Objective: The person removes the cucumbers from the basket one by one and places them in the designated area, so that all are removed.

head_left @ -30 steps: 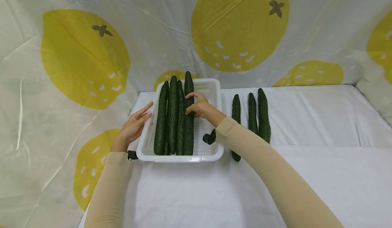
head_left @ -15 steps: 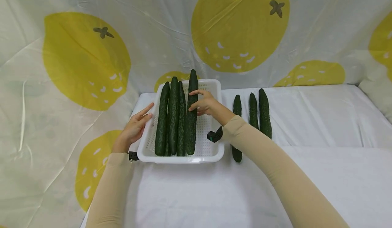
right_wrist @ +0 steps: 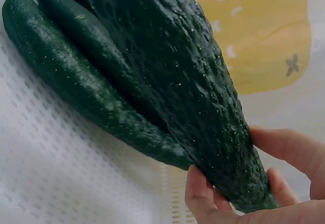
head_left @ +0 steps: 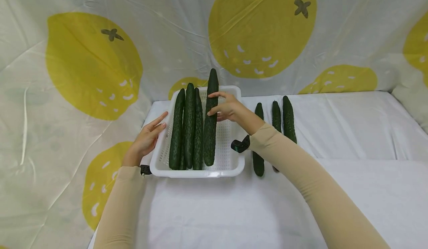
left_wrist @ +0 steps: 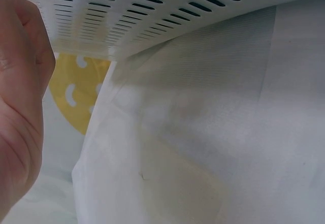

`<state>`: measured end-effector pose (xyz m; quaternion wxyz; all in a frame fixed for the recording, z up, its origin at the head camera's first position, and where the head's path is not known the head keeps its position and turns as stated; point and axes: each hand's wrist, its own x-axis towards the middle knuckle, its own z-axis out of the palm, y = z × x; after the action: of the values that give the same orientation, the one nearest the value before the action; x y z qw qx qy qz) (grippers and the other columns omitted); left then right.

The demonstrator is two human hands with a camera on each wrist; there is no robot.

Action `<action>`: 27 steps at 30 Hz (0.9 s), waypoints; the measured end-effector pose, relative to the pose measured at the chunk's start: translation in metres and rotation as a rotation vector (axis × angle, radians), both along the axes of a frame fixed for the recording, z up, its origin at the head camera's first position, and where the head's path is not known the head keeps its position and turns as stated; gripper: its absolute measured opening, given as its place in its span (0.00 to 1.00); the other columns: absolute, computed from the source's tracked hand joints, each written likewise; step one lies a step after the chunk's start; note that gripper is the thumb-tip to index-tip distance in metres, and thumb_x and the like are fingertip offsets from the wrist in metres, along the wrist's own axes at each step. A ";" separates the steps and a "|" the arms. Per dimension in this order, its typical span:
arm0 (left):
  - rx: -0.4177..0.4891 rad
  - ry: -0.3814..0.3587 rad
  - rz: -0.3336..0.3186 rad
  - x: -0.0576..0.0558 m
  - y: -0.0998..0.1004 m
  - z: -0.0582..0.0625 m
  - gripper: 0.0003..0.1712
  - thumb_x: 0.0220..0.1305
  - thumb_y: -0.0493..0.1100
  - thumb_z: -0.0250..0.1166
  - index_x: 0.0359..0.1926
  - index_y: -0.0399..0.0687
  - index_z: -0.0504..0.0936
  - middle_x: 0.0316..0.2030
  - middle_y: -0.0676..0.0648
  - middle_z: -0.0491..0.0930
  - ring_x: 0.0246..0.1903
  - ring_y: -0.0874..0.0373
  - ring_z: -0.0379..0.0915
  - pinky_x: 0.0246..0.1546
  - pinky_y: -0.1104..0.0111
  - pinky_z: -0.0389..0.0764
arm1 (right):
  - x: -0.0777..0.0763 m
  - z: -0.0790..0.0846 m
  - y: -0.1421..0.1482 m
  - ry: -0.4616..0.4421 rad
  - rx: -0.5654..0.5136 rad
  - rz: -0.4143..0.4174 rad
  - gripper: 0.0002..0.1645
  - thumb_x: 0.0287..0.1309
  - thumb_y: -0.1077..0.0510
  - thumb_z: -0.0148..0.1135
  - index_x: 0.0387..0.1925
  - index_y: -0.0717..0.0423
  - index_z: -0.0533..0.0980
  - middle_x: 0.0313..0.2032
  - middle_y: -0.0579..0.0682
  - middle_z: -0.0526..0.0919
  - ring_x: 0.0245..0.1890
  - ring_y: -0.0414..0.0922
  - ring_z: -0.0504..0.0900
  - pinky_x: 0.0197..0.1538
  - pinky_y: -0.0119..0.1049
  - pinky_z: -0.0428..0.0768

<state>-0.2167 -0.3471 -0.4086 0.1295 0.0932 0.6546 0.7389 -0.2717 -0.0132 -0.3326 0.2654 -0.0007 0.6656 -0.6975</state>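
Note:
In the head view, my right hand (head_left: pixel 231 107) pinches a dark green cucumber (head_left: pixel 210 137) between thumb and fingers, above the white plastic basket (head_left: pixel 214 174). The right wrist view shows the held cucumber (right_wrist: pixel 183 82) raised over others, its bumpy skin close to the camera. Several cucumbers (head_left: pixel 189 130) lie side by side in the basket's left half. My left hand (head_left: pixel 147 139) is at the basket's left rim, its fingers extended. In the left wrist view, part of that hand (left_wrist: pixel 23 92) shows beside the slotted basket wall (left_wrist: pixel 137 10); its fingertips are hidden.
To the right of the basket, three cucumbers (head_left: pixel 259 141) lie on the white tablecloth (head_left: pixel 354 126), partly covered by the right forearm. A lemon-print cloth (head_left: pixel 174 29) hangs behind and along the left side.
My right hand has lifted the cucumber and shifted it rightward and away from me, opening a gap from the others in the basket. The left hand has stayed almost still.

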 end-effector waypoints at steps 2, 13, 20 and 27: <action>0.002 0.001 -0.004 0.000 0.000 0.000 0.32 0.79 0.36 0.49 0.78 0.49 0.54 0.51 0.49 0.80 0.44 0.59 0.80 0.40 0.69 0.84 | 0.001 0.003 0.002 0.007 -0.007 -0.003 0.41 0.53 0.76 0.69 0.65 0.46 0.73 0.76 0.53 0.43 0.48 0.62 0.78 0.43 0.48 0.82; -0.006 0.000 -0.010 0.000 0.000 0.002 0.32 0.79 0.36 0.49 0.79 0.49 0.53 0.52 0.49 0.79 0.43 0.59 0.80 0.39 0.70 0.83 | 0.005 0.015 0.021 0.024 -0.009 -0.010 0.41 0.54 0.75 0.69 0.66 0.45 0.73 0.78 0.45 0.38 0.44 0.58 0.79 0.49 0.49 0.82; -0.003 -0.001 -0.014 0.000 0.000 0.003 0.32 0.79 0.36 0.49 0.79 0.48 0.52 0.51 0.48 0.80 0.40 0.60 0.81 0.36 0.70 0.84 | 0.006 0.017 0.038 0.029 -0.044 -0.007 0.41 0.55 0.76 0.67 0.68 0.47 0.70 0.77 0.49 0.37 0.51 0.60 0.74 0.53 0.51 0.80; 0.007 -0.016 -0.014 0.000 0.000 0.004 0.32 0.78 0.37 0.50 0.79 0.50 0.53 0.53 0.48 0.79 0.40 0.59 0.82 0.36 0.70 0.84 | 0.008 0.019 0.059 0.051 -0.042 0.006 0.43 0.56 0.75 0.66 0.70 0.47 0.68 0.77 0.49 0.38 0.55 0.62 0.75 0.53 0.50 0.79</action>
<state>-0.2162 -0.3470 -0.4049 0.1396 0.0925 0.6504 0.7409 -0.2637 0.0462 -0.3136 0.2503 -0.0260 0.6574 -0.7103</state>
